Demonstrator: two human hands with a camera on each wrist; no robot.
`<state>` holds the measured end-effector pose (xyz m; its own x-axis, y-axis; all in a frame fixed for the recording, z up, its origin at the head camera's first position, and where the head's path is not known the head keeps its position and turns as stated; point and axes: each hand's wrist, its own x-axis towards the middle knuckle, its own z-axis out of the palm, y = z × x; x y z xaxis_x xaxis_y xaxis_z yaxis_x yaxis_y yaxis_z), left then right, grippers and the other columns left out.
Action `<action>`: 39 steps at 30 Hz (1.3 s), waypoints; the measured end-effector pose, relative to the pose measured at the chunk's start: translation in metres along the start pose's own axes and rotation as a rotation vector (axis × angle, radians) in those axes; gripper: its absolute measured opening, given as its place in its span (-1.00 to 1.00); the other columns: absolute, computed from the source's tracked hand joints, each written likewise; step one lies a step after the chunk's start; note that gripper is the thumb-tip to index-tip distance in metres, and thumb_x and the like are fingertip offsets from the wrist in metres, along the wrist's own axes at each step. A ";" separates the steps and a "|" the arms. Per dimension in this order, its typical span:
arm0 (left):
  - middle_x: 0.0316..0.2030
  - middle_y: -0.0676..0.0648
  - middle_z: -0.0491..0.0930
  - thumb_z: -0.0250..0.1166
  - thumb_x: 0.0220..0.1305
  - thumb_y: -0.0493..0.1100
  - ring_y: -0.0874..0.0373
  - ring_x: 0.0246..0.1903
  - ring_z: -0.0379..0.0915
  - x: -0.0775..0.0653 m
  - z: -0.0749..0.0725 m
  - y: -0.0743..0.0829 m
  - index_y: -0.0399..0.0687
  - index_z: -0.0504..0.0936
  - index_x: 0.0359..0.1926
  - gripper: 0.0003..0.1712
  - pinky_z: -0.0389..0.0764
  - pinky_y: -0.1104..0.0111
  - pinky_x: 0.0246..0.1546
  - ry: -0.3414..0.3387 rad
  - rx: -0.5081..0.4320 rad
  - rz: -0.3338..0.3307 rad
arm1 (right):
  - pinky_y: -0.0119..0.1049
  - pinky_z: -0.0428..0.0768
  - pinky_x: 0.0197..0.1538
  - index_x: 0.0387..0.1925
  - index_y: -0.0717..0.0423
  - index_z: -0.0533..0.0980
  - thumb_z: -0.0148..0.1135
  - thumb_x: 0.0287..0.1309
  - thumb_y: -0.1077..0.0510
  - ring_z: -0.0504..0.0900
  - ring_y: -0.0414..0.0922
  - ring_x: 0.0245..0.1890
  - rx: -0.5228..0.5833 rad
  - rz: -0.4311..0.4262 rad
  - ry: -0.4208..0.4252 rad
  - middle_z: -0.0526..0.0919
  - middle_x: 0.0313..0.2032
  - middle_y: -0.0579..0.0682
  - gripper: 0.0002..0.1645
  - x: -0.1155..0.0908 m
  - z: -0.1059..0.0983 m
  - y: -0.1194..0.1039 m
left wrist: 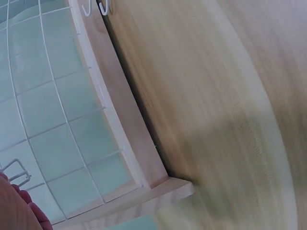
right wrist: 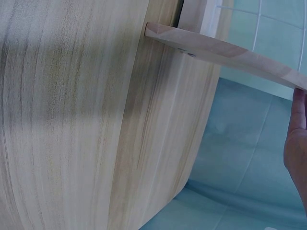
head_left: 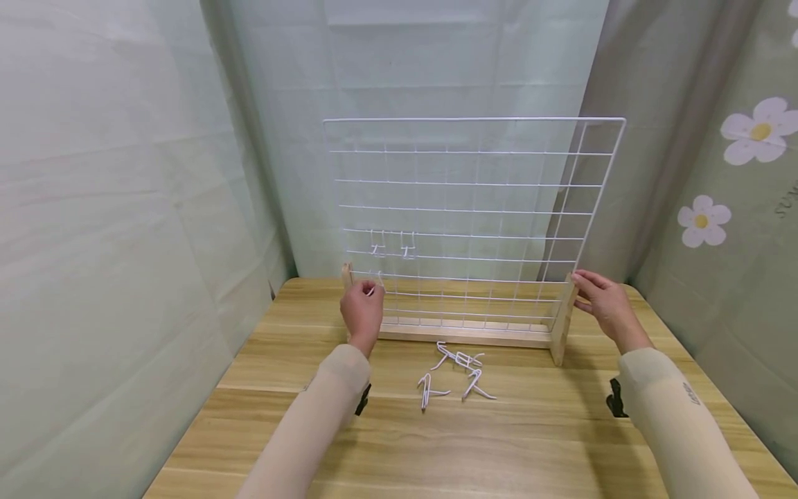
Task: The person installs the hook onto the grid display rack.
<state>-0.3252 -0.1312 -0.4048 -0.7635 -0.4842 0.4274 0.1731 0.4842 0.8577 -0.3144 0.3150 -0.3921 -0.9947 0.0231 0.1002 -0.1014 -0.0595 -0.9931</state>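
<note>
Currently the left hand (head_left: 363,308) pinches a white wire hook (head_left: 380,279) between thumb and fingers, the grip closed on it in front of the lower left part of a white wire grid panel (head_left: 474,119). The hook's wire shows just above the fingertips, close to the lower bars, and the left wooden upright (head_left: 347,272) stands just beside that hand.

The right hand (head_left: 607,308) touches the upper end of the right wooden upright (head_left: 564,319). From the right wrist a digit can be seen laid against its outer face, but most of that hand lies beyond the picture's edge, so I cannot tell whether this grip closes round the wood or merely rests on it.

The panel stands upright in its wooden frame, with a wooden base rail (head_left: 467,336) joining the two uprights along the bottom. Two hung hooks (head_left: 407,246) sit side by side on one horizontal bar in the left half of the panel, above the left hand. More white hooks, the loose hooks (head_left: 426,391), lie in a small cluster on the wood-grain tabletop (head_left: 499,450), in front of the rail and between the forearms.

Both arms wear cream sleeves (head_left: 305,416). Behind the tabletop hangs a pale green curtain (head_left: 405,62); white daisies (head_left: 701,220) with yellow centres decorate the cloth at the right.
</note>
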 end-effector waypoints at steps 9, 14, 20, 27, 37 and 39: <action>-0.36 -0.15 0.67 0.28 0.23 -0.21 -0.09 -0.32 0.56 0.003 0.003 0.004 -0.22 0.67 -0.33 -0.86 0.55 0.08 -0.19 -0.023 0.041 0.007 | -0.46 0.64 -0.17 0.10 0.10 0.53 0.23 0.34 -0.02 0.57 -0.29 -0.15 0.006 0.000 0.003 0.62 -0.17 -0.24 -0.60 0.002 0.001 0.001; -0.36 -0.16 0.66 0.29 0.24 -0.21 -0.08 -0.33 0.54 0.003 0.003 0.006 -0.21 0.66 -0.34 -0.87 0.55 0.09 -0.20 -0.045 0.061 -0.011 | -0.46 0.64 -0.16 0.10 0.08 0.54 0.22 0.34 -0.01 0.56 -0.29 -0.13 0.008 -0.004 -0.004 0.62 -0.18 -0.25 -0.61 0.002 0.001 0.000; -0.38 -0.16 0.64 0.30 0.26 -0.22 -0.06 -0.36 0.52 0.003 0.004 0.006 -0.23 0.65 -0.33 -0.88 0.56 0.12 -0.24 -0.059 0.079 -0.007 | -0.48 0.63 -0.16 0.15 0.11 0.49 0.23 0.32 -0.06 0.53 -0.23 -0.07 -0.013 0.014 0.009 0.59 -0.13 -0.22 -0.52 0.002 0.001 0.001; -0.38 -0.16 0.64 0.31 0.26 -0.22 -0.06 -0.38 0.51 0.002 0.005 0.007 -0.22 0.65 -0.32 -0.88 0.56 0.11 -0.28 -0.063 0.087 -0.013 | -0.49 0.62 -0.14 0.12 0.04 0.51 0.23 0.30 -0.10 0.54 -0.26 -0.08 -0.032 0.019 0.012 0.56 -0.09 -0.19 -0.54 0.001 0.000 0.002; -0.41 -0.14 0.64 0.31 0.23 -0.24 -0.05 -0.39 0.51 0.001 0.010 0.002 -0.21 0.66 -0.36 -0.90 0.55 0.11 -0.28 -0.040 0.086 0.006 | -0.50 0.61 -0.14 0.08 0.00 0.52 0.22 0.32 -0.09 0.56 -0.31 -0.11 -0.036 0.010 0.006 0.57 -0.11 -0.22 -0.60 0.001 0.000 0.001; -0.41 -0.14 0.65 0.30 0.22 -0.25 -0.06 -0.39 0.51 0.002 0.011 0.001 -0.21 0.66 -0.36 -0.90 0.55 0.10 -0.27 -0.032 0.092 0.012 | -0.49 0.62 -0.14 0.09 0.02 0.52 0.22 0.32 -0.07 0.57 -0.30 -0.12 -0.022 0.006 0.003 0.58 -0.12 -0.22 -0.60 0.001 -0.001 0.002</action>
<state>-0.3330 -0.1235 -0.4064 -0.7815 -0.4551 0.4269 0.1256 0.5554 0.8220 -0.3155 0.3156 -0.3938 -0.9953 0.0257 0.0937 -0.0946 -0.0378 -0.9948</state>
